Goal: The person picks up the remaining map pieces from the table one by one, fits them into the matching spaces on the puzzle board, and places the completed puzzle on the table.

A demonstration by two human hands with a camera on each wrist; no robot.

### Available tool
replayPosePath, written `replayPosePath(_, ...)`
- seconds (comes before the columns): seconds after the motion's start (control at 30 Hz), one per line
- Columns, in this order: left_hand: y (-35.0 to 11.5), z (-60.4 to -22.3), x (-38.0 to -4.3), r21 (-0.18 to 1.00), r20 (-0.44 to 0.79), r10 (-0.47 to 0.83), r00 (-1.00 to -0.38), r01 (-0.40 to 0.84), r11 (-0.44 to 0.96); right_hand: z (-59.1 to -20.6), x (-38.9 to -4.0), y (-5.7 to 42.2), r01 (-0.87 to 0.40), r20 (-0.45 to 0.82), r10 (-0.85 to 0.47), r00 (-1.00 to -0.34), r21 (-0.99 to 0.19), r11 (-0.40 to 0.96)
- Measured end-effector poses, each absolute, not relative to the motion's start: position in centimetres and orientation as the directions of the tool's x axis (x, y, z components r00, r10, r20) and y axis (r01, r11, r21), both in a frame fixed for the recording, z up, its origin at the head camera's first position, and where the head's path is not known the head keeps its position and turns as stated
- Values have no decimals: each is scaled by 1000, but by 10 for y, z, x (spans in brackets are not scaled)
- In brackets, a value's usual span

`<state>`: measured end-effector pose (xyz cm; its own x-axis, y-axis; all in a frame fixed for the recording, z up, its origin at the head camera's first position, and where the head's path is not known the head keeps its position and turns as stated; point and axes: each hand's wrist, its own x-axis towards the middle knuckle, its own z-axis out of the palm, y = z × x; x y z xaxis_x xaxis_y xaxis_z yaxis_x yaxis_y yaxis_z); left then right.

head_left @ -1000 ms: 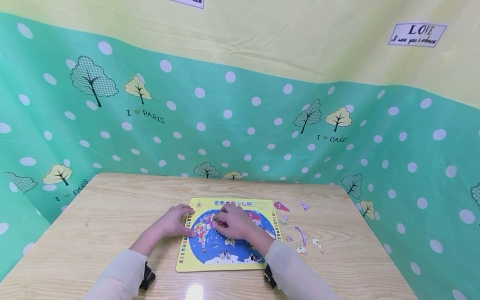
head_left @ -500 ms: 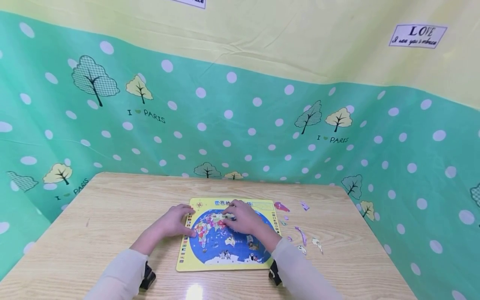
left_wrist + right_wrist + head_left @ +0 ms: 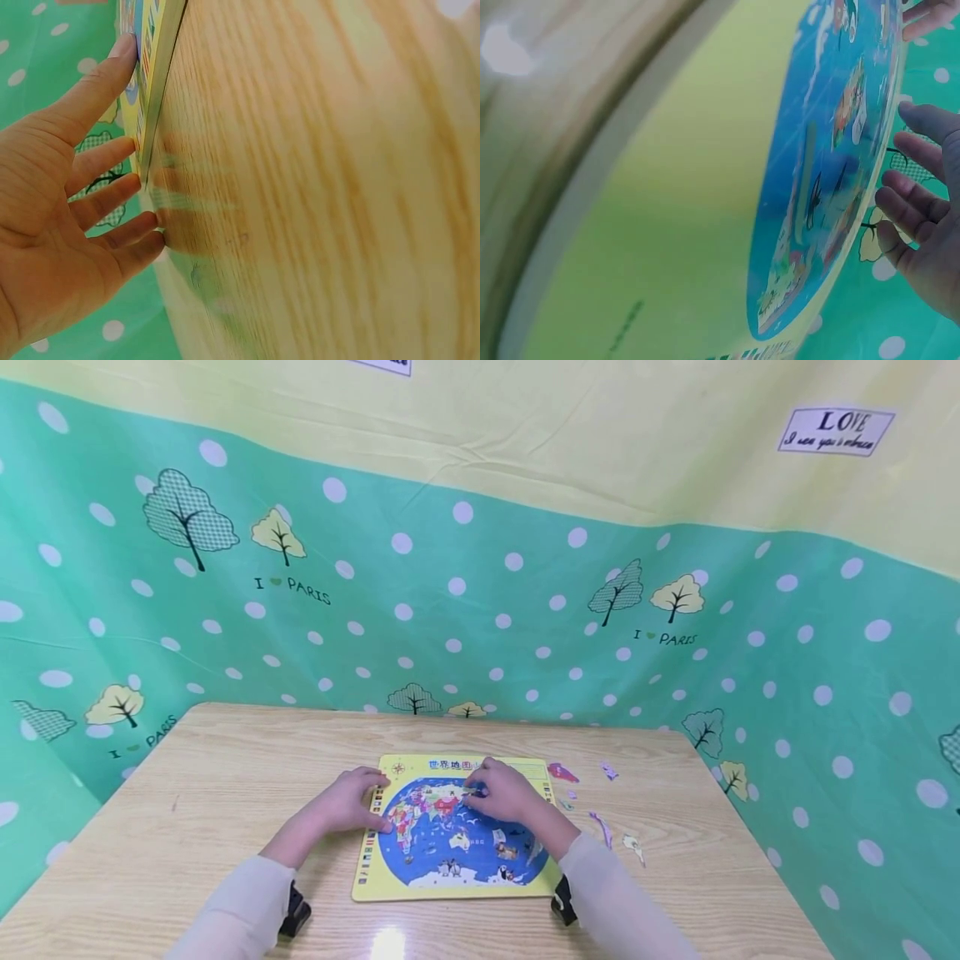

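A world map puzzle board (image 3: 375, 892) with a yellow border and blue oceans lies flat on the table. My left hand (image 3: 348, 802) rests at its left edge, fingers spread and thumb reaching onto the map; the left wrist view shows the thumb (image 3: 120, 56) against the board's face. Over the upper right of the map hovers my right hand (image 3: 504, 792). Its fingers are loosely bent, and in the right wrist view that hand (image 3: 934, 217) has nothing between fingers and thumb. A red map piece (image 3: 446, 807) sits in the map left of the right fingertips.
Several loose pieces lie on the table right of the board, among them a red-pink piece (image 3: 563, 773), a purple piece (image 3: 609, 771), a long purple piece (image 3: 602, 830) and a cream piece (image 3: 634, 848). A green dotted curtain (image 3: 480, 635) hangs behind the table.
My right hand has let go of the red piece, now lying in the map, and has moved right, uncovering it. The left hand has stayed at the board's left edge.
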<state>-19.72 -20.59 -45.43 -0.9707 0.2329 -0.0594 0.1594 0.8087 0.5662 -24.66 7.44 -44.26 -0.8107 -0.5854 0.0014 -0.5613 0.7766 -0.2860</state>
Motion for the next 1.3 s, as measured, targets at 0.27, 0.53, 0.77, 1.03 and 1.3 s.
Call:
replayPosePath(0.27, -205, -453, -197, 561, -59, 234, -970, 162, 812, -438, -249, 88, -534, 13, -557, -831, -301, 790)
replayPosePath(0.53, -206, -455, -198, 566, -65, 229, -971, 153, 810, -437, -251, 105, -485, 13, -507, -862, -317, 815)
replayPosePath(0.77, -205, -456, -198, 579, -72, 216, -974, 135, 804, -437, -251, 115, -450, 21, -478, -878, -381, 808)
replayPosePath(1.03, -204, -455, -195, 572, -70, 223, -972, 144, 807, -438, -251, 126, -419, 15, -457, -889, -424, 803)
replayPosePath(1.3, -204, -453, -194, 561, -56, 232, -971, 161, 812, -436, -251, 135, -325, -3, -359, -934, -415, 850)
